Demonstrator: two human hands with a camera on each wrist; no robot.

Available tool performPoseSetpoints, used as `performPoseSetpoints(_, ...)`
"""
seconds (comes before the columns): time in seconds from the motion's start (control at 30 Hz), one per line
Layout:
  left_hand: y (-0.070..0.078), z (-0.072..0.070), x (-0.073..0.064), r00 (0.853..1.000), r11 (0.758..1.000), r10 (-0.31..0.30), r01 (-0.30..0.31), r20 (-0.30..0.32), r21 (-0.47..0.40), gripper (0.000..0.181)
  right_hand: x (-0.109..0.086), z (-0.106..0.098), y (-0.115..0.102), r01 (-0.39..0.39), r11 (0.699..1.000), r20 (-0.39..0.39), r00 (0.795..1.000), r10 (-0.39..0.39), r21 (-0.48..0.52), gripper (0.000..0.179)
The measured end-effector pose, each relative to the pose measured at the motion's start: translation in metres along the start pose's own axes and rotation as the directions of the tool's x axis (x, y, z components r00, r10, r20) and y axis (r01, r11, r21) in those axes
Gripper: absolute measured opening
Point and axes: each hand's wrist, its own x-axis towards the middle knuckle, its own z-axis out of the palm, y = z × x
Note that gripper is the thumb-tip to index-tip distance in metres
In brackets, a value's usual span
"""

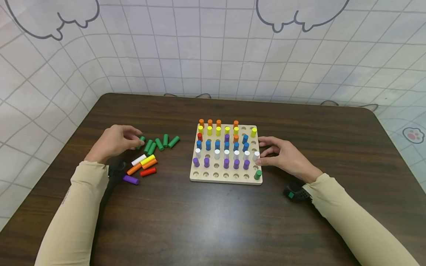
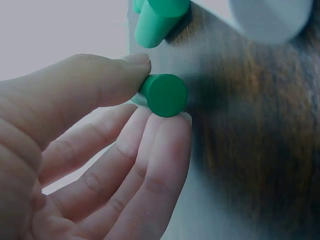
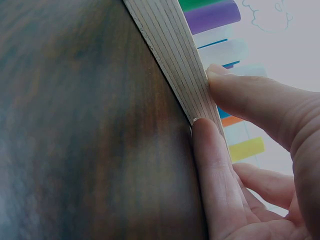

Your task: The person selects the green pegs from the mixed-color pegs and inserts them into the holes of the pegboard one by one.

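Note:
My left hand [image 1: 114, 142] pinches a green peg [image 2: 167, 96] between thumb and fingertips, at the left end of a loose group of green pegs [image 1: 159, 144]. To the right lies a pale wooden pegboard [image 1: 226, 181], flat on the table. It carries rows of orange, yellow, blue, white and purple pegs, with one green peg [image 1: 257, 174] in the front right corner. My right hand [image 1: 283, 157] rests against the board's right side. In the right wrist view, its thumb is at the upper edge and a finger lies along the layered side.
Nearer than the green pegs lie loose white [image 1: 138, 160], yellow [image 1: 148, 159], orange [image 1: 134, 169], red [image 1: 148, 171] and purple [image 1: 131, 180] pegs. Everything sits on a dark wooden table [image 1: 213, 221]. A white gridded backdrop [image 1: 213, 55] stands behind it.

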Motion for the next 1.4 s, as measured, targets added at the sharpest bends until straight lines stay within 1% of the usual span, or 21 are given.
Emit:
performPoseSetpoints(0.33, 0.003, -0.002, -0.003, 1.000, 1.000, 0.022, -0.023, -0.019, -0.007, 0.041, -0.001, 0.000, -0.002, -0.001, 1.000, -0.001, 1.000, 0.001, -0.004, 0.085)
performPoseSetpoints(0.47, 0.008, -0.002, -0.003, 0.999, 0.999, 0.044, -0.044, -0.030, -0.016, 0.040, -0.002, 0.000, -0.002, -0.005, 1.000, 0.000, 1.000, 0.005, 0.000, 0.085)
performPoseSetpoints(0.7, 0.018, -0.003, -0.005, 0.994, 0.996, 0.083, -0.084, -0.069, -0.008, 0.031, -0.001, 0.000, -0.002, -0.005, 1.000, -0.001, 1.000, 0.005, 0.003, 0.086)
performPoseSetpoints(0.97, 0.026, 0.000, -0.006, 0.989, 0.994, 0.106, -0.109, -0.099, -0.024, 0.029, -0.001, 0.000, -0.002, -0.002, 1.000, 0.003, 1.000, 0.002, 0.007, 0.085)
performPoseSetpoints(1.4, 0.034, 0.003, -0.008, 0.985, 0.988, 0.141, -0.146, -0.103, -0.041, 0.032, -0.001, 0.000, -0.003, -0.006, 1.000, 0.004, 1.000, 0.006, 0.005, 0.085)
